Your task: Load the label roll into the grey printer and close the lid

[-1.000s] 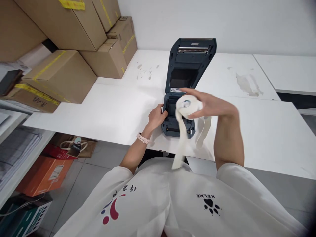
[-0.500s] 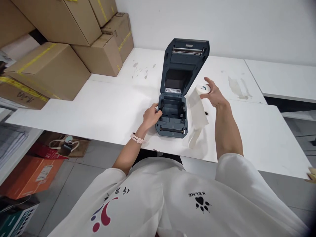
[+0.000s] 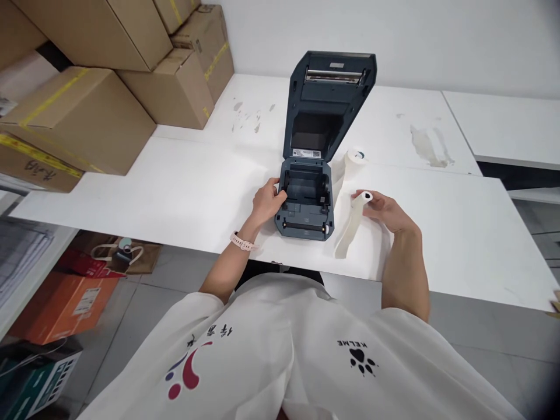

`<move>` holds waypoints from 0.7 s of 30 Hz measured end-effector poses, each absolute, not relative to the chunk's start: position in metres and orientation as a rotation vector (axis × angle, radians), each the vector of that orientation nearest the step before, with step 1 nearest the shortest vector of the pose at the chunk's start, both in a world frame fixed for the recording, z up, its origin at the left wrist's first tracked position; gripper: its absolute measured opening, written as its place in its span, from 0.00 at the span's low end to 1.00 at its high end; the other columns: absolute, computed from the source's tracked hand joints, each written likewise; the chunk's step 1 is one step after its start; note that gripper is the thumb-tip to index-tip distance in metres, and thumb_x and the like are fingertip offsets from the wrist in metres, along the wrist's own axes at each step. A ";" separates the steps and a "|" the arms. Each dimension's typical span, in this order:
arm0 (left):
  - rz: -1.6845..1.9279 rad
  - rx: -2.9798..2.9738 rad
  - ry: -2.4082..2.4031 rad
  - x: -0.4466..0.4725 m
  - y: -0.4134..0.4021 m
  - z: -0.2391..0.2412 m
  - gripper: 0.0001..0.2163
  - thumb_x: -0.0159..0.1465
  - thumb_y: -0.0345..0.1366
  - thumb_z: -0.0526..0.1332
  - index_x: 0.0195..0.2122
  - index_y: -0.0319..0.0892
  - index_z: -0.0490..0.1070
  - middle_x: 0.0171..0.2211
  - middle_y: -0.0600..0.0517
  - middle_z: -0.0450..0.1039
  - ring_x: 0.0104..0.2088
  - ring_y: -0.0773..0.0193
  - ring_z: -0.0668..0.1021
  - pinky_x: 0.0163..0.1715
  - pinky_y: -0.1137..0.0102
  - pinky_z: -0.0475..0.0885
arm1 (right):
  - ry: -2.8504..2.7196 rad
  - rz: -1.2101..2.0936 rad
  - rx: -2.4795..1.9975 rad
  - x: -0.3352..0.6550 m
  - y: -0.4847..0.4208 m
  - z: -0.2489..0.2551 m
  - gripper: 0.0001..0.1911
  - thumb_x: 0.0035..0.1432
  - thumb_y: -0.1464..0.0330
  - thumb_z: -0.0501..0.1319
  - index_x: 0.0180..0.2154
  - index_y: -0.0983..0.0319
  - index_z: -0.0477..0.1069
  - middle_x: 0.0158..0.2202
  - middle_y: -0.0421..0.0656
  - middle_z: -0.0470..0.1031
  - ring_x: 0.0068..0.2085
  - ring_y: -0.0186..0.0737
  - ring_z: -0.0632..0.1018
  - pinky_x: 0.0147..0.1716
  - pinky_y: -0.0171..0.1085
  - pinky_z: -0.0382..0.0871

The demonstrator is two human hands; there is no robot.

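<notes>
A dark blue-grey label printer [image 3: 306, 224] stands on the white table with its lid [image 3: 324, 105] raised, showing a hollow bay inside. My left hand [image 3: 268, 201] grips the printer's left wall, thumb over the rim. On the right, my right hand [image 3: 385, 210] has its fingers around a small white paper roll [image 3: 366, 197], whose loose strip [image 3: 349, 236] trails toward the table's front edge. Behind it, beside the lid hinge, lies a larger label roll [image 3: 353, 157] with some of its paper unrolled toward me.
Cardboard boxes [image 3: 83, 122] with yellow tape are stacked at the left. A white wall [image 3: 394, 35] rises behind the table [image 3: 210, 192]. Below on the left are an orange box [image 3: 65, 306] and a paper bag [image 3: 149, 256] on the floor.
My right hand has left the larger label roll and come nearer to me, onto the small paper roll. My left hand stays on the printer.
</notes>
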State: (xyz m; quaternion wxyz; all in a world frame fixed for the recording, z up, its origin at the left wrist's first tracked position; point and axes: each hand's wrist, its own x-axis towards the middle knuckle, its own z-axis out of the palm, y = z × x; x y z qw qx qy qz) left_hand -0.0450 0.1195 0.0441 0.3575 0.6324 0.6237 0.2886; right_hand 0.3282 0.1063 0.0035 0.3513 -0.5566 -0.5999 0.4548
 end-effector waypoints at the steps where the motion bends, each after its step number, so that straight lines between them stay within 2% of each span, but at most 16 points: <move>1: 0.750 1.628 1.607 -0.045 0.119 0.044 0.22 0.62 0.34 0.55 0.57 0.40 0.72 0.24 0.56 0.66 0.28 0.63 0.70 0.31 0.67 0.60 | -1.565 1.201 -1.434 0.321 0.102 0.010 0.27 0.44 0.51 0.77 0.45 0.54 0.80 0.52 0.47 0.83 0.52 0.54 0.82 0.51 0.52 0.80; 2: 0.753 1.622 1.605 -0.045 0.119 0.043 0.22 0.62 0.35 0.55 0.57 0.40 0.72 0.24 0.56 0.66 0.28 0.62 0.70 0.31 0.67 0.60 | -1.573 1.223 -1.406 0.312 0.100 0.019 0.25 0.46 0.50 0.76 0.43 0.55 0.80 0.48 0.46 0.84 0.49 0.53 0.83 0.48 0.50 0.80; 4: 0.755 1.614 1.606 -0.045 0.120 0.042 0.22 0.62 0.35 0.55 0.58 0.40 0.72 0.24 0.56 0.66 0.29 0.62 0.70 0.31 0.67 0.60 | -1.621 1.241 -1.301 0.293 0.100 0.047 0.25 0.50 0.50 0.74 0.46 0.54 0.79 0.44 0.45 0.85 0.46 0.51 0.83 0.47 0.49 0.79; 6: 0.763 1.617 1.605 -0.045 0.120 0.039 0.23 0.62 0.35 0.55 0.58 0.39 0.71 0.24 0.57 0.65 0.29 0.62 0.70 0.31 0.67 0.61 | -1.784 1.137 -1.204 0.266 0.105 0.079 0.26 0.56 0.50 0.71 0.53 0.53 0.77 0.48 0.45 0.84 0.49 0.51 0.82 0.51 0.49 0.77; 8: 0.780 1.617 1.603 -0.045 0.121 0.037 0.23 0.62 0.34 0.56 0.59 0.39 0.71 0.24 0.57 0.65 0.29 0.62 0.71 0.31 0.67 0.62 | -2.062 0.849 -1.200 0.232 0.114 0.106 0.24 0.61 0.53 0.67 0.56 0.55 0.76 0.54 0.46 0.81 0.55 0.54 0.80 0.56 0.50 0.73; 10: 0.789 1.604 1.607 -0.045 0.121 0.035 0.23 0.62 0.35 0.56 0.59 0.39 0.71 0.24 0.56 0.66 0.29 0.62 0.71 0.31 0.68 0.62 | -2.355 0.546 -1.270 0.194 0.128 0.117 0.21 0.64 0.60 0.61 0.56 0.59 0.76 0.56 0.49 0.80 0.55 0.58 0.79 0.56 0.53 0.70; 13: 0.789 1.578 1.611 -0.045 0.121 0.034 0.23 0.62 0.36 0.57 0.59 0.40 0.71 0.25 0.56 0.67 0.28 0.63 0.71 0.30 0.68 0.61 | -2.680 0.243 -1.478 0.144 0.153 0.107 0.21 0.61 0.71 0.57 0.54 0.65 0.77 0.54 0.55 0.81 0.55 0.61 0.79 0.57 0.56 0.65; 15: 0.801 1.568 1.612 -0.044 0.121 0.034 0.23 0.62 0.36 0.57 0.58 0.39 0.72 0.25 0.56 0.67 0.29 0.63 0.71 0.30 0.68 0.61 | -2.784 0.137 -1.588 0.126 0.165 0.091 0.22 0.60 0.74 0.56 0.54 0.68 0.77 0.53 0.58 0.81 0.54 0.60 0.79 0.60 0.57 0.60; 18: 0.815 1.566 1.614 -0.044 0.122 0.033 0.23 0.62 0.35 0.57 0.58 0.39 0.72 0.24 0.56 0.67 0.29 0.63 0.71 0.30 0.68 0.61 | -2.783 0.055 -1.617 0.123 0.166 0.076 0.24 0.58 0.74 0.58 0.56 0.68 0.77 0.53 0.59 0.81 0.56 0.60 0.78 0.64 0.58 0.53; 21: 0.829 1.553 1.604 -0.044 0.122 0.030 0.22 0.62 0.35 0.57 0.58 0.39 0.72 0.25 0.56 0.68 0.29 0.62 0.72 0.30 0.68 0.62 | -2.678 0.083 -1.495 0.136 0.141 0.076 0.24 0.61 0.71 0.57 0.58 0.65 0.76 0.55 0.55 0.79 0.57 0.60 0.75 0.64 0.58 0.55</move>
